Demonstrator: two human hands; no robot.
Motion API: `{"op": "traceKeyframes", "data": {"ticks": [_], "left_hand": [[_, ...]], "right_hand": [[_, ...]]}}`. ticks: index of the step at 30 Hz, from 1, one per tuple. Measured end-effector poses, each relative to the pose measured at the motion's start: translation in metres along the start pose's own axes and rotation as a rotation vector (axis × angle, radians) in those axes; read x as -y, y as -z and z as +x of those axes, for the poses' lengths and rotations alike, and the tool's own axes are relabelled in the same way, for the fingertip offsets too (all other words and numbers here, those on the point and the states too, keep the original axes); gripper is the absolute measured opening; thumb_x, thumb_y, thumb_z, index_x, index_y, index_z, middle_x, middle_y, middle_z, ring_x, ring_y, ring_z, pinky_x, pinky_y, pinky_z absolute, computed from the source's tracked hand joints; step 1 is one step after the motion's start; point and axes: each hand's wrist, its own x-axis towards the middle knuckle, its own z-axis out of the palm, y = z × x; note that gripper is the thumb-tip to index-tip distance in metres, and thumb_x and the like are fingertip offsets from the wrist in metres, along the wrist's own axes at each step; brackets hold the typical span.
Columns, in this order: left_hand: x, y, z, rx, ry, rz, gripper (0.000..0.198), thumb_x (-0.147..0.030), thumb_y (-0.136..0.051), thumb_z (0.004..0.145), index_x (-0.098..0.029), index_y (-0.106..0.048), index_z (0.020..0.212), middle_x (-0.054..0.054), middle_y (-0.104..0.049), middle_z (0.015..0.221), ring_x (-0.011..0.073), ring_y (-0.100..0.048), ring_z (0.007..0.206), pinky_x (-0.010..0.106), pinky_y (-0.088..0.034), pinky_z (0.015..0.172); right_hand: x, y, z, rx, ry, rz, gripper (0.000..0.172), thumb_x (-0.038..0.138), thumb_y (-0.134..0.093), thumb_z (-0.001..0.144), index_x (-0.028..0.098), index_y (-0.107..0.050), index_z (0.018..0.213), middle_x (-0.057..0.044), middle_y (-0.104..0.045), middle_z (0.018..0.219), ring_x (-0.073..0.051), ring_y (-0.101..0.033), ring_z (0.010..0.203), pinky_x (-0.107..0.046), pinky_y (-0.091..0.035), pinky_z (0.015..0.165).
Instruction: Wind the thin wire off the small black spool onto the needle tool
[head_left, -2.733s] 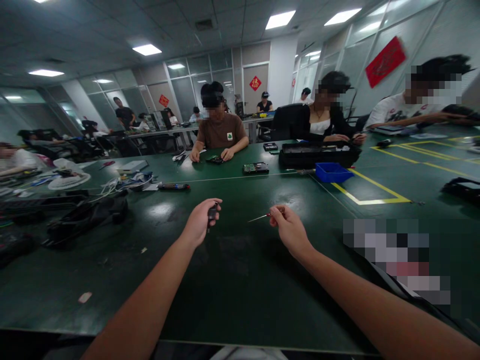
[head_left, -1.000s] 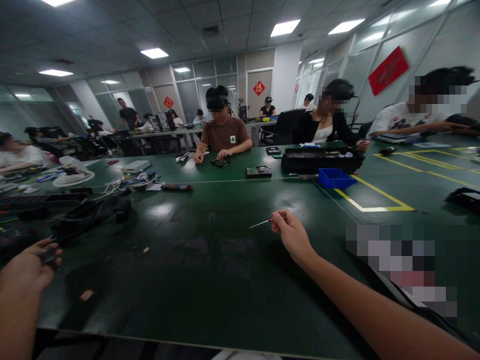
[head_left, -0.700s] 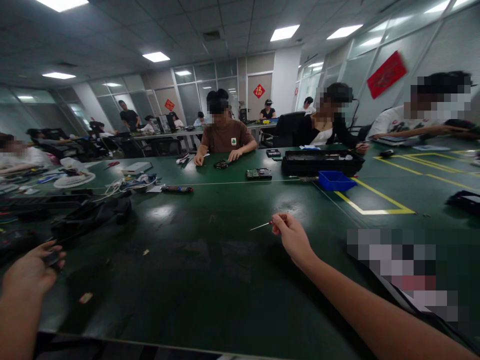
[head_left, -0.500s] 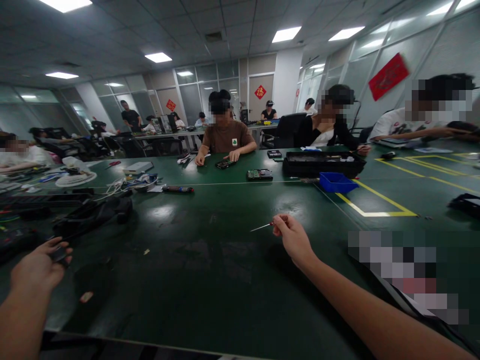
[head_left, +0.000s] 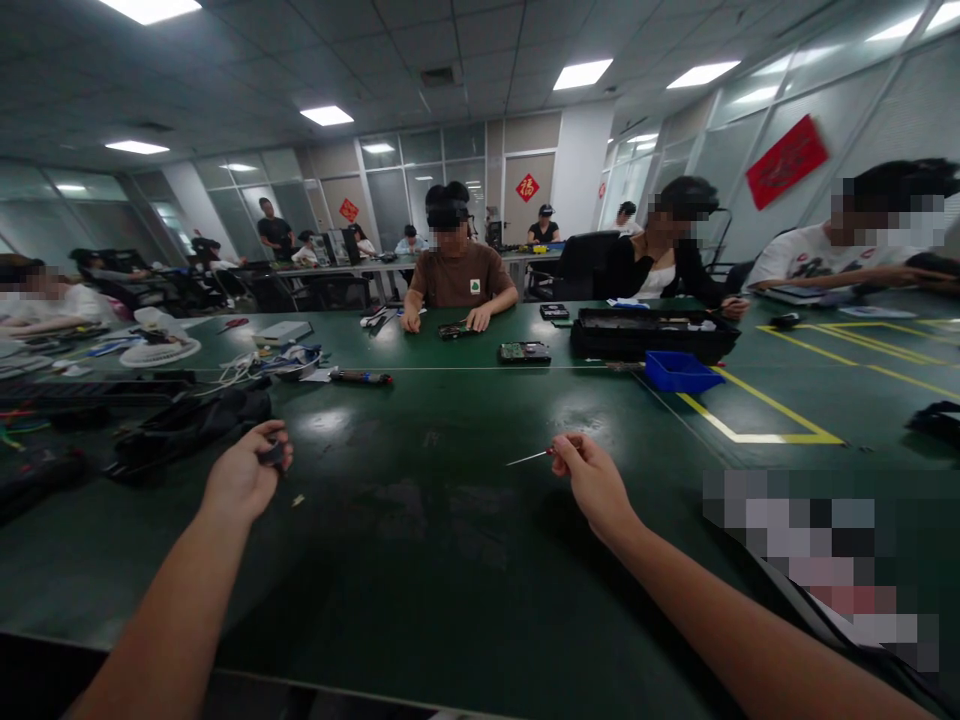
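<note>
My left hand (head_left: 246, 475) is over the green table (head_left: 390, 620) at the left, its fingers closed round a small dark object (head_left: 274, 453) that I cannot identify. At the centre right, my right hand (head_left: 589, 478) pinches the red handle of a thin screwdriver (head_left: 529, 459). Its metal shaft points left, touching nothing. A circuit-board device (head_left: 525, 352) lies flat beyond my hands. Between my hands and that device, a dark rod-like tool (head_left: 361, 377) rests further left. Near my left hand is a small pale scrap (head_left: 298, 500).
A blue bin (head_left: 681, 372) stands before a long black tray (head_left: 652, 335) at the right. Across the table a person (head_left: 461, 275) handles another device. Black bags (head_left: 187, 430) and cables (head_left: 240, 372) lie at the left. Yellow tape (head_left: 787, 438) marks the right side.
My left hand has moved right and slightly up, towards the middle, with the dark object in it. My right hand holds the screwdriver almost as before. The view has shifted slightly.
</note>
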Motion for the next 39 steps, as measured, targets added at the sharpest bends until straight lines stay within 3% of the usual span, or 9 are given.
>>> {"op": "traceKeyframes", "data": {"ticks": [2, 5, 10, 14, 17, 21, 29, 34, 39], "left_hand": [[0.006, -0.030, -0.009, 0.108, 0.008, -0.007, 0.032, -0.002, -0.047, 0.053, -0.016, -0.060, 0.080, 0.002, -0.052, 0.068, 0.0142, -0.049, 0.057, 0.024, -0.040, 0.050], [0.016, -0.076, -0.027, 0.412, 0.001, 0.061, 0.027, -0.005, -0.046, 0.062, -0.015, -0.061, 0.082, 0.004, -0.053, 0.069, 0.0145, -0.050, 0.058, 0.026, -0.038, 0.054], [0.042, -0.152, -0.066, 0.651, 0.015, 0.141, 0.030, -0.004, -0.047, 0.060, -0.014, -0.066, 0.082, 0.006, -0.057, 0.069, 0.0160, -0.052, 0.064, 0.030, -0.038, 0.063], [0.071, -0.190, -0.093, 0.842, -0.088, 0.398, 0.026, -0.010, -0.046, 0.070, -0.017, -0.065, 0.087, 0.007, -0.060, 0.073, 0.0198, -0.054, 0.071, 0.035, -0.041, 0.072], [0.089, -0.196, -0.108, 0.818, -0.304, 0.665, 0.030, -0.018, -0.048, 0.079, -0.019, -0.065, 0.104, 0.010, -0.064, 0.091, 0.0262, -0.058, 0.092, 0.044, -0.039, 0.091], [0.105, -0.187, -0.111, 0.839, -0.461, 0.869, 0.061, -0.010, -0.059, 0.073, -0.019, -0.052, 0.133, 0.015, -0.059, 0.119, 0.0317, -0.051, 0.118, 0.049, -0.026, 0.109], [0.113, -0.175, -0.090, 0.883, -0.508, 0.696, 0.038, -0.012, -0.064, 0.082, -0.022, -0.065, 0.118, 0.012, -0.063, 0.123, 0.0272, -0.056, 0.117, 0.044, -0.038, 0.105], [0.110, -0.174, -0.094, 0.889, -0.577, 0.691, 0.043, -0.009, -0.067, 0.080, -0.024, -0.066, 0.121, 0.007, -0.066, 0.123, 0.0236, -0.059, 0.117, 0.039, -0.040, 0.107], [0.113, -0.175, -0.094, 0.826, -0.569, 0.694, 0.041, -0.013, -0.070, 0.080, -0.022, -0.067, 0.119, 0.006, -0.068, 0.122, 0.0234, -0.061, 0.115, 0.038, -0.043, 0.105]], "right_hand": [[0.002, -0.001, -0.001, -0.004, -0.001, 0.012, 0.029, 0.050, -0.053, 0.089, 0.023, -0.060, 0.084, -0.002, -0.060, 0.069, -0.020, -0.056, 0.065, -0.034, -0.043, 0.065], [-0.001, -0.002, 0.001, 0.001, 0.010, 0.044, 0.030, 0.052, -0.054, 0.088, 0.023, -0.060, 0.085, -0.001, -0.059, 0.068, -0.020, -0.056, 0.066, -0.034, -0.044, 0.066], [-0.005, -0.002, 0.003, 0.030, -0.026, 0.112, 0.026, 0.045, -0.061, 0.082, 0.023, -0.063, 0.094, -0.002, -0.064, 0.076, -0.020, -0.059, 0.070, -0.036, -0.048, 0.068], [0.005, 0.000, -0.001, 0.058, 0.000, 0.024, 0.027, 0.047, -0.060, 0.084, 0.021, -0.066, 0.090, -0.002, -0.064, 0.072, -0.020, -0.059, 0.068, -0.035, -0.046, 0.068], [0.012, 0.001, -0.005, 0.065, 0.031, -0.084, 0.033, 0.052, -0.060, 0.084, 0.021, -0.064, 0.075, 0.000, -0.059, 0.062, -0.017, -0.054, 0.060, -0.034, -0.042, 0.062], [0.013, 0.001, -0.006, 0.046, 0.046, -0.051, 0.028, 0.048, -0.061, 0.084, 0.021, -0.063, 0.076, -0.002, -0.063, 0.067, -0.018, -0.057, 0.064, -0.034, -0.043, 0.064], [0.010, 0.001, -0.005, 0.064, 0.080, 0.142, 0.031, 0.045, -0.067, 0.081, 0.019, -0.069, 0.097, -0.009, -0.074, 0.090, -0.024, -0.068, 0.083, -0.042, -0.052, 0.080], [0.014, 0.000, -0.007, 0.139, 0.088, 0.126, 0.033, 0.048, -0.067, 0.081, 0.019, -0.069, 0.097, -0.008, -0.075, 0.092, -0.024, -0.070, 0.087, -0.042, -0.054, 0.084], [0.013, 0.000, -0.006, 0.080, 0.085, 0.130, 0.030, 0.045, -0.067, 0.082, 0.019, -0.068, 0.097, -0.009, -0.075, 0.092, -0.024, -0.070, 0.087, -0.042, -0.055, 0.083]]}}
